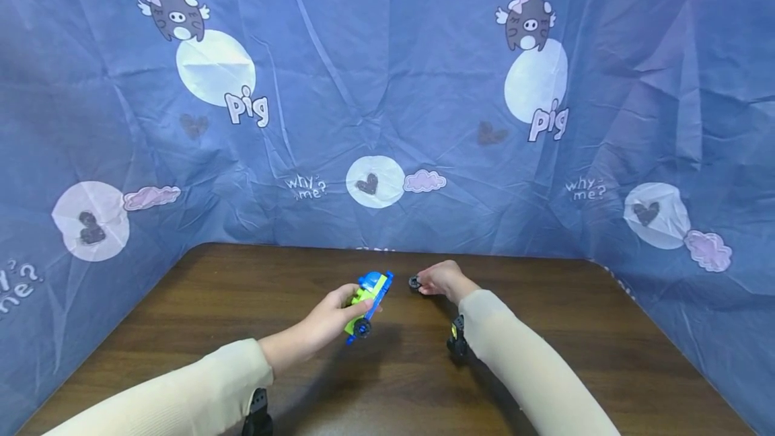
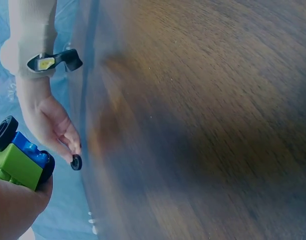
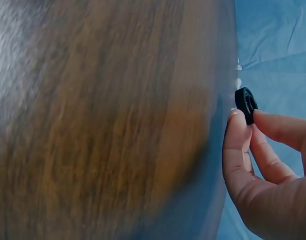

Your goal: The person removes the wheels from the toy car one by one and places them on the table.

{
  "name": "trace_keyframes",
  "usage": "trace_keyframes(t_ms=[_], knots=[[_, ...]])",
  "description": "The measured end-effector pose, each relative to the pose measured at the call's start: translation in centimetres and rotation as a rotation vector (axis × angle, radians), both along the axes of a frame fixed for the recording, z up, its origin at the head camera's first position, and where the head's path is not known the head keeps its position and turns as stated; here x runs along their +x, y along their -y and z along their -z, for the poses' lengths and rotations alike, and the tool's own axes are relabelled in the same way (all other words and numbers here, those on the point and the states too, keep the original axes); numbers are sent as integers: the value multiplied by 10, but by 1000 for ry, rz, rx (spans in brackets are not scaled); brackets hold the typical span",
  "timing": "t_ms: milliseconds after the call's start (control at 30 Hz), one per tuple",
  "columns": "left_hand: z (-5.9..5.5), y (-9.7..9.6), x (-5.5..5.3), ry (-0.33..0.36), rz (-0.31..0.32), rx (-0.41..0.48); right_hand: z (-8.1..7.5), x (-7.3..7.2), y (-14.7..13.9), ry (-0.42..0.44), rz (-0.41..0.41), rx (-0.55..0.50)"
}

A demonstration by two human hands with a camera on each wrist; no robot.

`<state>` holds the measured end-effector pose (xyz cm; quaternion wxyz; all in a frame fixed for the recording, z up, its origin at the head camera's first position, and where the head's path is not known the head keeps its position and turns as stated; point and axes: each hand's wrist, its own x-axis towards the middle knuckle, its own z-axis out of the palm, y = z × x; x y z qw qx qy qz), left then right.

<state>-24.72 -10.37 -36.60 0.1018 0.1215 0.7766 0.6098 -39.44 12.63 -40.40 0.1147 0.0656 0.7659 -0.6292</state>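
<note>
My left hand (image 1: 329, 315) grips a toy car (image 1: 378, 286) of lime green and blue building blocks, tilted with one end up. In the head view a black wheel (image 1: 362, 328) shows at its lower end. The left wrist view shows two black wheels on the green and blue body (image 2: 24, 165), partly cut off by the frame. To the right, my right hand (image 1: 445, 279) pinches a loose black wheel (image 3: 246, 106) between thumb and fingertips. This wheel is held apart from the car, over the far part of the table.
A brown wood-grain table (image 1: 254, 288) lies under both hands. Blue cloth (image 1: 387, 86) printed with pigs, hearts and clouds hangs behind it and along both sides. Each sleeve carries a black wrist camera, such as the right one (image 1: 457, 340).
</note>
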Motion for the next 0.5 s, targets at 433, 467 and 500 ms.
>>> trace_keyframes(t_ms=[433,467,500], knots=[[-3,-7,2,-24,31,-7,8,-1,-3,4,72,49],[-3,-8,2,-25,30,-6,8,-1,-3,3,75,48],[-3,-9,2,-26,29,-5,7,-1,-3,2,81,50]])
